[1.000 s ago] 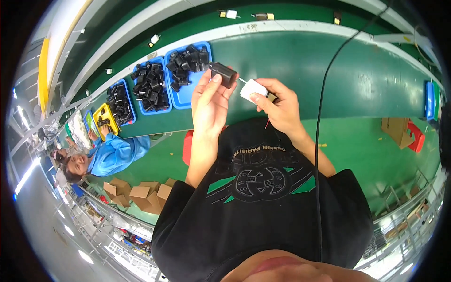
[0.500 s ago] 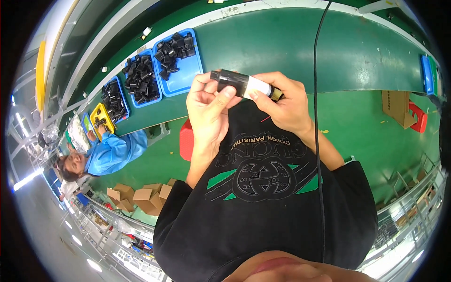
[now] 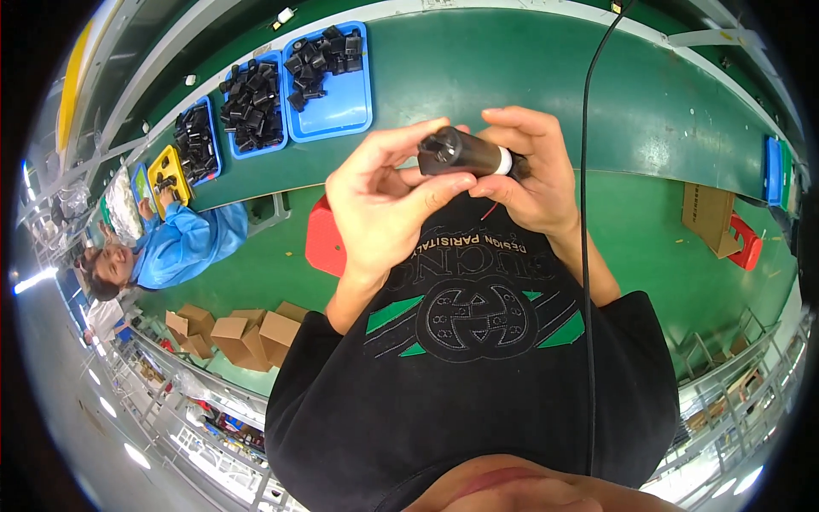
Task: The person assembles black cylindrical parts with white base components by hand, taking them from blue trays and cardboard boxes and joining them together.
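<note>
Both hands hold one cylindrical device (image 3: 473, 155) up in front of my chest, above the near edge of the green workbench. It has a dark, glossy black barrel, with a white band showing toward its right end. My left hand (image 3: 375, 192) grips the barrel's left part, thumb along its lower side and fingers behind. The black left end, with small raised details, is tilted toward me. My right hand (image 3: 542, 175) closes round the right end, its thumb near the white band. A darker tip partly shows there; the fingers hide the rest.
On the green workbench (image 3: 512, 68), blue trays (image 3: 328, 128) of black plastic parts (image 3: 252, 107) stand at the left. A yellow tray (image 3: 162, 162) lies near a person in blue (image 3: 192, 247). A black cable (image 3: 585, 256) hangs down at my right. A red stool (image 3: 324, 243) and cardboard boxes (image 3: 243, 337) stand below.
The device has turned so that its black left end faces me more. Less of its white section shows. My hands are closer together, and the right fingers have shifted round the end.
</note>
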`<state>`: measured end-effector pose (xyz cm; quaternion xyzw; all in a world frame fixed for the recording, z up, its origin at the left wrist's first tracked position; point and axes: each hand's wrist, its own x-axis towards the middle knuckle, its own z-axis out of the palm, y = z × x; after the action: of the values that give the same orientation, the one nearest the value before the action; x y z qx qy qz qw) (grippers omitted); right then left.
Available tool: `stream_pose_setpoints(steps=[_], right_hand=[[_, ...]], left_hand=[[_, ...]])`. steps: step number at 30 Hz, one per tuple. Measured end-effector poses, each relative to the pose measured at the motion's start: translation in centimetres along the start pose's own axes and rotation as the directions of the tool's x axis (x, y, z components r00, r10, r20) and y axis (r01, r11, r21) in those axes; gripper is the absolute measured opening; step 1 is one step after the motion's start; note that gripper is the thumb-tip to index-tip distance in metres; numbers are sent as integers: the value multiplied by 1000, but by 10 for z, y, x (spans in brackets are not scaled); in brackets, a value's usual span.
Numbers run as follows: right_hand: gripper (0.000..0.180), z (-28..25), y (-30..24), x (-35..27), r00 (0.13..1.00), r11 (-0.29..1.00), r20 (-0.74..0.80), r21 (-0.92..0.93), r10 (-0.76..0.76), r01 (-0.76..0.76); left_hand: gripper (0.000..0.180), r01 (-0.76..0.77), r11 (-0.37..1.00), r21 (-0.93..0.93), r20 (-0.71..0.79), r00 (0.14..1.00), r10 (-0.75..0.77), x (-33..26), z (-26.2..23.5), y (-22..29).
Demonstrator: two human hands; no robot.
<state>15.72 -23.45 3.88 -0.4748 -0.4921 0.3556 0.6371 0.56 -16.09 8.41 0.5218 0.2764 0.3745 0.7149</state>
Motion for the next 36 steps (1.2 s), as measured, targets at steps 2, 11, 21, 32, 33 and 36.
stream_pose_setpoints(steps=[2, 11, 21, 32, 33, 36], right_hand=[[60, 2, 14, 0, 1000, 992, -15, 127, -11, 13], [44, 8, 38, 5, 991, 826, 12, 555, -130, 101], [45, 2, 27, 11, 986, 893, 44, 432, -159, 124], [47, 11, 31, 5, 993, 835, 8, 543, -114, 91], [47, 12, 30, 5, 993, 835, 9, 542, -114, 91], [46, 12, 28, 7, 994, 830, -14, 548, -112, 101]], left_hand=[[40, -45, 998, -33, -71, 997, 43, -1, 8, 8], [40, -334, 841, 425, 114, 942, 316, -3, 6, 18], [44, -405, 817, 411, 247, 912, 328, 0, -2, 24], [41, -412, 817, 404, 168, 911, 376, 2, 0, 22], [41, -410, 814, 411, 170, 912, 373, 3, 0, 23], [44, -463, 783, 416, 252, 886, 390, 3, -2, 26]])
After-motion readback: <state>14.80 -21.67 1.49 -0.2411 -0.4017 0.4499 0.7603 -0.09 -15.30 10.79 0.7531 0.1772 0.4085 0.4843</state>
